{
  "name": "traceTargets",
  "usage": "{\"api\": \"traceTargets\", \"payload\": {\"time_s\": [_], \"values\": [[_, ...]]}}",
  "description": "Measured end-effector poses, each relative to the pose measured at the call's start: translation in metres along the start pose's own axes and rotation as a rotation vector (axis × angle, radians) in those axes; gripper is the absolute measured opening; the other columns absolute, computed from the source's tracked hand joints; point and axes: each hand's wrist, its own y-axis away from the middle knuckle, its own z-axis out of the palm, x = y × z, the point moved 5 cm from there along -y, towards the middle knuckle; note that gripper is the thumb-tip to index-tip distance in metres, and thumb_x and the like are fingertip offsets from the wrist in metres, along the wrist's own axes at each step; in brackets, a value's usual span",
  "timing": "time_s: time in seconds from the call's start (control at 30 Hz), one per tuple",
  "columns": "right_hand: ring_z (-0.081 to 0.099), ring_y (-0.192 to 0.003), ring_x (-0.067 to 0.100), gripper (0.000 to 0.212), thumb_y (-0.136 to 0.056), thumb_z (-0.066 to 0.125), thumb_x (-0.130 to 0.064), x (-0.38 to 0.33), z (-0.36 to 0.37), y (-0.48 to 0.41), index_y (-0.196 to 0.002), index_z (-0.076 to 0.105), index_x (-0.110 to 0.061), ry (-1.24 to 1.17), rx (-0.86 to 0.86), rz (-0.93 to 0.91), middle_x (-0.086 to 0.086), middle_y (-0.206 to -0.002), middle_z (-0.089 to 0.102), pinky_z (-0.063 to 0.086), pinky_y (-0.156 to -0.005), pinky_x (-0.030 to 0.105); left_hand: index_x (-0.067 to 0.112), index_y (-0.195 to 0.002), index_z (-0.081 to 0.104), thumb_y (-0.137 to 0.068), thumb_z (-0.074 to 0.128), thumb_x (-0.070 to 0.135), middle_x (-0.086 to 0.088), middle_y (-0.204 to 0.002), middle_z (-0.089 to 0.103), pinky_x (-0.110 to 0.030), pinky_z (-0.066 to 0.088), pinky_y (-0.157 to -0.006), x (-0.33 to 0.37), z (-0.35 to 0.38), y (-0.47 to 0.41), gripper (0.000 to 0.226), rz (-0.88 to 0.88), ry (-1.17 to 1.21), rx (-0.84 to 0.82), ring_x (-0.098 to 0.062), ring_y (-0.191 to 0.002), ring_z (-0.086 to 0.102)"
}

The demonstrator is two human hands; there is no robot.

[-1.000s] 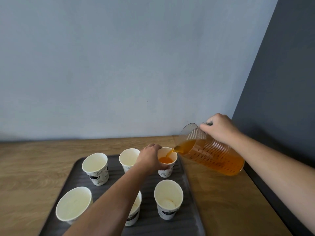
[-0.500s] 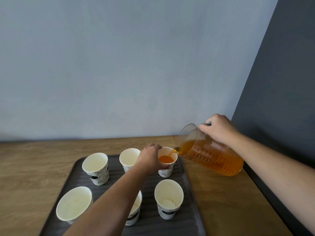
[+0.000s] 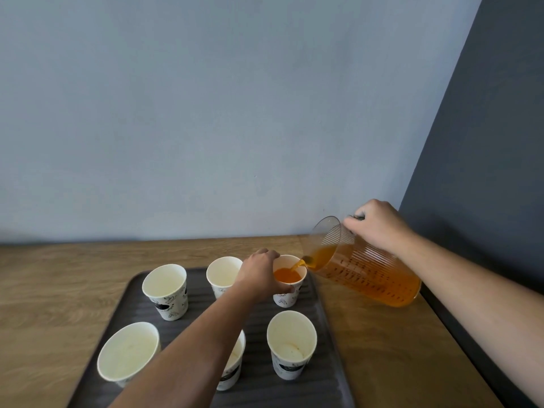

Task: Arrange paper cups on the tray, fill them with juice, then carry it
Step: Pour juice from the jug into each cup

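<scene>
Orange juice [image 3: 284, 274] runs in a thin stream from the lip of a clear ribbed jug [image 3: 365, 273] into the paper cup [image 3: 290, 293] at the back right corner of the tray [image 3: 294, 390]. That cup stands upright and is filled most of the way up with juice. The left hand [image 3: 260, 275] wraps around its left side and rim, fingers curled against the paper, steadying it. The right hand [image 3: 378, 225] is closed around the handle at the top of the jug, which is tilted down to the left with its spout just above the cup's rim; the jug is still about half full.

Five more paper cups stand upright on the dark ribbed tray, all without juice: one in the back middle [image 3: 222, 273] just beside the left hand, one at the back left [image 3: 167, 290], one at the front left [image 3: 128, 353], one at the front middle [image 3: 232, 366] mostly hidden under the left forearm, and one at the front right [image 3: 291, 344]. The tray lies on a wooden table [image 3: 59, 290] that meets a pale blue wall [image 3: 206, 113], with a dark grey wall [image 3: 485, 172] on the right.
</scene>
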Motion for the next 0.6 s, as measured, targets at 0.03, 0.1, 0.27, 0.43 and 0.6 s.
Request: {"api": "traceTargets", "payload": {"time_s": [0.03, 0.1, 0.27, 0.43, 0.6], "values": [[0.031, -0.048, 0.019, 0.046, -0.077, 0.061, -0.03, -0.001, 0.001, 0.001, -0.043, 0.032, -0.018, 0.002, -0.004, 0.0, 0.001, -0.046, 0.03, 0.025, -0.053, 0.029, 0.019, -0.132, 0.049, -0.065, 0.079, 0.05, 0.0, -0.128, 0.056, -0.034, 0.048, -0.093, 0.0, 0.0, 0.0, 0.081, -0.001, 0.002, 0.0, -0.02, -0.113, 0.053], [0.032, -0.048, 0.019, 0.045, -0.077, 0.061, -0.031, -0.001, 0.003, 0.002, -0.043, 0.034, -0.018, -0.005, -0.011, 0.003, 0.002, -0.047, 0.031, 0.026, -0.053, 0.029, 0.019, -0.133, 0.048, -0.065, 0.079, 0.05, 0.0, -0.129, 0.056, -0.034, 0.048, -0.092, 0.0, 0.0, 0.0, 0.081, -0.001, 0.001, 0.0, -0.02, -0.113, 0.053], [0.03, -0.049, 0.019, 0.043, -0.077, 0.059, -0.029, 0.006, 0.004, 0.004, -0.046, 0.032, -0.017, -0.05, 0.025, 0.031, 0.004, -0.05, 0.028, 0.025, -0.053, 0.029, 0.019, -0.135, 0.046, -0.066, 0.079, 0.05, 0.0, -0.131, 0.054, -0.034, 0.047, -0.094, 0.0, 0.001, 0.001, 0.082, 0.001, 0.004, -0.006, -0.02, -0.116, 0.051], [0.033, -0.048, 0.018, 0.037, -0.075, 0.058, -0.028, 0.017, 0.007, 0.01, -0.046, 0.04, -0.016, -0.14, 0.072, 0.09, 0.005, -0.048, 0.033, 0.024, -0.053, 0.028, 0.019, -0.137, 0.043, -0.067, 0.076, 0.053, -0.001, -0.134, 0.052, -0.034, 0.044, -0.097, -0.001, 0.003, 0.001, 0.084, 0.006, -0.02, -0.013, -0.02, -0.12, 0.049], [0.031, -0.041, 0.018, 0.042, -0.081, 0.06, -0.021, 0.022, 0.001, 0.019, -0.044, 0.042, -0.014, -0.217, 0.133, 0.162, -0.006, -0.034, 0.027, 0.021, -0.048, 0.025, 0.019, -0.148, 0.024, -0.067, 0.077, 0.053, -0.004, -0.15, 0.033, -0.039, 0.034, -0.108, -0.005, 0.001, 0.005, 0.102, 0.001, 0.036, -0.072, -0.024, -0.137, 0.033]]}}
